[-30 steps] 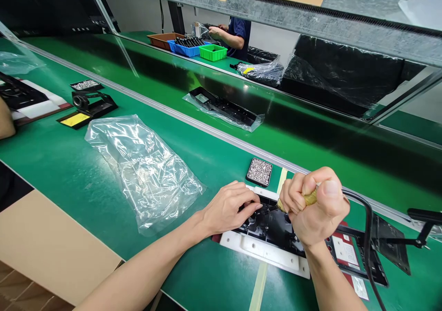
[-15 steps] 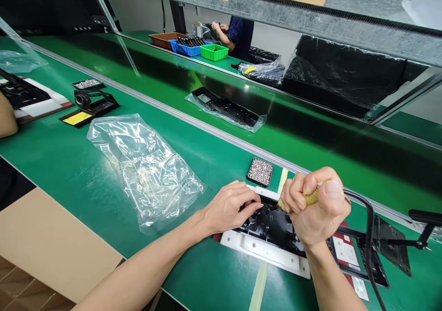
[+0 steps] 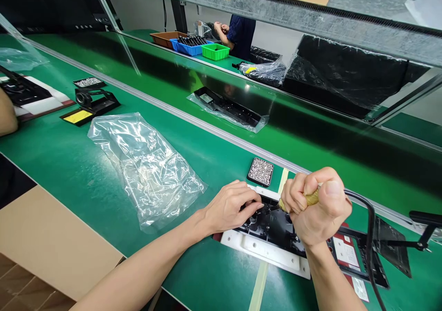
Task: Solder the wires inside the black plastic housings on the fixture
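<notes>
My right hand (image 3: pixel 316 210) is wrapped around a yellow-handled screwdriver (image 3: pixel 312 198), whose front end points left and down at a long black plastic housing (image 3: pixel 276 226). A black cable (image 3: pixel 370 237) runs from behind that fist. My left hand (image 3: pixel 233 207) rests over the housing's left end, thumb and fingers closed together near the screwdriver's tip; what they pinch is hidden. The housing lies in a white fixture (image 3: pixel 265 251) with screws along its edge. Just beyond the hands sits a small black tray of screws (image 3: pixel 260 171).
A clear plastic bag (image 3: pixel 147 168) lies left of my arm. Another black housing (image 3: pixel 228 108) rests on plastic behind the metal rail. At right stand a black frame (image 3: pixel 366 256) and a bracket (image 3: pixel 393 244). Further back, a person (image 3: pixel 238 35) works beside coloured bins (image 3: pixel 216 52).
The camera view has shifted very slightly. Both hands, the screwdriver and the housing keep the same positions.
</notes>
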`<state>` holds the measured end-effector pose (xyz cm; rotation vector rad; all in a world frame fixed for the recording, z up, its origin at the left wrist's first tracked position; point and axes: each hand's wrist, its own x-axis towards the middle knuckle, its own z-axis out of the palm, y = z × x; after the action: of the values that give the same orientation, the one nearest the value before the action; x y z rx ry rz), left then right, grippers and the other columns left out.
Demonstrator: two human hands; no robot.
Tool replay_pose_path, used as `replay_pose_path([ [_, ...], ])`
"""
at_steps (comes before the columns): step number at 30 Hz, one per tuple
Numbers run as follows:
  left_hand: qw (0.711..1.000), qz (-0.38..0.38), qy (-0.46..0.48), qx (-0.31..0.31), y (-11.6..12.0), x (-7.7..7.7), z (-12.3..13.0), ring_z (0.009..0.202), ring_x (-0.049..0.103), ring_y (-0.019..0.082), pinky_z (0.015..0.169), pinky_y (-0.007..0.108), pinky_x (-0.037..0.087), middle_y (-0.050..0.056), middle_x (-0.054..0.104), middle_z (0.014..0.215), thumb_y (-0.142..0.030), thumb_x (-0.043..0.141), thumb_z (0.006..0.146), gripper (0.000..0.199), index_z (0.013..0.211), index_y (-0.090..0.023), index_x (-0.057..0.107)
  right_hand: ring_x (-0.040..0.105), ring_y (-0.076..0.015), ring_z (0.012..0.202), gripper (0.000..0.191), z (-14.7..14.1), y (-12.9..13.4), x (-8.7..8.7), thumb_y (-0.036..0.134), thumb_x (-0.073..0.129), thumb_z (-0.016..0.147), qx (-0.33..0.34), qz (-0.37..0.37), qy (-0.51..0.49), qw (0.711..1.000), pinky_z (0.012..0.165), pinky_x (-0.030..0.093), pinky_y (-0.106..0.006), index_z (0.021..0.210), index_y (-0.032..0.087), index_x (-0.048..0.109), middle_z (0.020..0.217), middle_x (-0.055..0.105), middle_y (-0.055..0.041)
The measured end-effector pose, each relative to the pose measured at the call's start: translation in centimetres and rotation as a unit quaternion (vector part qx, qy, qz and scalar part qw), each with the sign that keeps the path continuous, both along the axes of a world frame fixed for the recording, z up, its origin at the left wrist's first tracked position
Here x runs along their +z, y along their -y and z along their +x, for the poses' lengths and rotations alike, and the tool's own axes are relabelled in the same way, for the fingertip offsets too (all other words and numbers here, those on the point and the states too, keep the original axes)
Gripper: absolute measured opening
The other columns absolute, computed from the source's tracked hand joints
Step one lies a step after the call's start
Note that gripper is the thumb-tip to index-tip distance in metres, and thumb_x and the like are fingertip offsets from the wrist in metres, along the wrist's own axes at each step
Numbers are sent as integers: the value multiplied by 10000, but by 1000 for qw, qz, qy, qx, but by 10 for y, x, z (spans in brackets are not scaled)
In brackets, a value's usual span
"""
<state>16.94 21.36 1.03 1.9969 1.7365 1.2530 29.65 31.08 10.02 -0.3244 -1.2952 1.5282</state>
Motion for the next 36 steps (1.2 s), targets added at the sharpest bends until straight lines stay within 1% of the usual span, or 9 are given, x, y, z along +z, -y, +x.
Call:
replay_pose_path([
  [19, 1000, 3, 3, 0, 0, 1, 0, 754, 581, 153, 758, 330, 385, -4, 670, 810, -247, 592, 1024, 124, 935, -172, 635, 253, -67, 355, 364, 0, 1, 0, 438, 589, 914, -4, -5, 8, 1000, 333, 237, -182, 663, 207, 461, 444, 309, 71],
  [36, 1000, 1, -5, 2, -1, 2, 0, 764, 599, 163, 762, 344, 391, 15, 685, 820, -270, 567, 1038, 161, 942, -168, 647, 236, -67, 355, 365, -1, 0, 1, 447, 579, 920, -4, 10, 14, 1000, 335, 238, -183, 672, 212, 451, 444, 307, 76],
])
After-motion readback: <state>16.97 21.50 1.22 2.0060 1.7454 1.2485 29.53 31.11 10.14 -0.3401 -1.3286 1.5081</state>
